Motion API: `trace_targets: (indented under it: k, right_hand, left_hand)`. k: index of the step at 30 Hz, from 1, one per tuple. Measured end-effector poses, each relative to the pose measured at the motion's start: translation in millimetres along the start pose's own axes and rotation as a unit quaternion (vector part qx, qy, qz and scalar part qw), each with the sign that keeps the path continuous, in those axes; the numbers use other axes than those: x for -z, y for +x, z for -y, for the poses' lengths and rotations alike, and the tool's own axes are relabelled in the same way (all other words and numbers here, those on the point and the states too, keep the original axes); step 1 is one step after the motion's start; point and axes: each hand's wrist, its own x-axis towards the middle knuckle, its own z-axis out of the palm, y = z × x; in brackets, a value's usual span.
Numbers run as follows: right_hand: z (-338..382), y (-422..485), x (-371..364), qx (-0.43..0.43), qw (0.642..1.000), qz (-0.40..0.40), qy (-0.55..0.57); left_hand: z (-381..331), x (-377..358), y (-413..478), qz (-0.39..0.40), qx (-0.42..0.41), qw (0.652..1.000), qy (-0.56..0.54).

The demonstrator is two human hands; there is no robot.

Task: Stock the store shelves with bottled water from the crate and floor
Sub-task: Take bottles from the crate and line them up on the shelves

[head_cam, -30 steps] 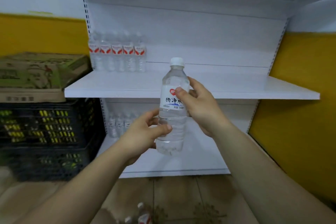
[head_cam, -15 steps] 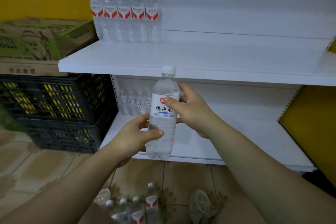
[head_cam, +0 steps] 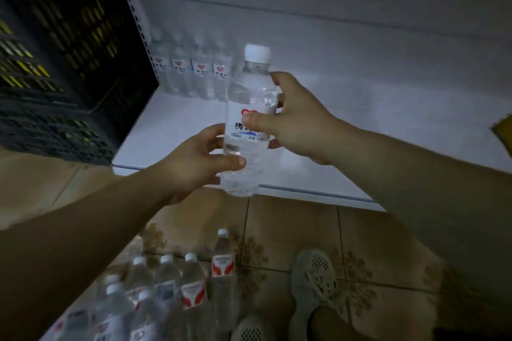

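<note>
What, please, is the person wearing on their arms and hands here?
Nothing visible: the left hand and right hand are ungloved, with no rings, watch or bracelet showing; the left forearm and right forearm are bare, no sleeves in view.

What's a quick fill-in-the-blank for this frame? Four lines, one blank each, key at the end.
1. The left hand grips the held bottle near its base; the right hand has its thumb on the ____.
2. The held bottle's cap is ____.
3. The row of bottles on the bottom shelf stands at its ____ end, next to the black crate.
4. Spare bottles stand on the tiled ____ beside the shoes.

Missing words: label; white; left; floor.
</note>
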Motion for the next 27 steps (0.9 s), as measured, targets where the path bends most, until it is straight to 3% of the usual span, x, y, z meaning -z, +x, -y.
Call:
trace_targets:
  k: [8,13,17,23,27]
  right_hand:
    - [-76.6,64.3,-27.1,0.012,0.998,-0.048,-0.030]
    - [-113.9,100.8,-28.4,0.018,0.996,-0.046,-0.069]
    - [-137.2,132.0,-28.3,0.023,0.995,-0.073,-0.062]
    - [-165.3,175.3,-36.2,0.007,0.994,-0.098,-0.039]
    - [-171.5,199.0,-43.0,0.014,0.992,-0.117,-0.041]
  left_hand:
    - [64.8,18.8,94.1,-0.005,0.003,0.989,0.146]
    - [130.1,38.9,147.3,-0.037,0.057,0.943,0.327]
    - [161.5,57.8,186.5,-0.069,0.091,0.845,0.522]
    - [186.0,85.2,226.1,-0.107,0.086,0.794,0.592]
    - [196.7,87.2,228.8,-0.122,0.071,0.784,0.604]
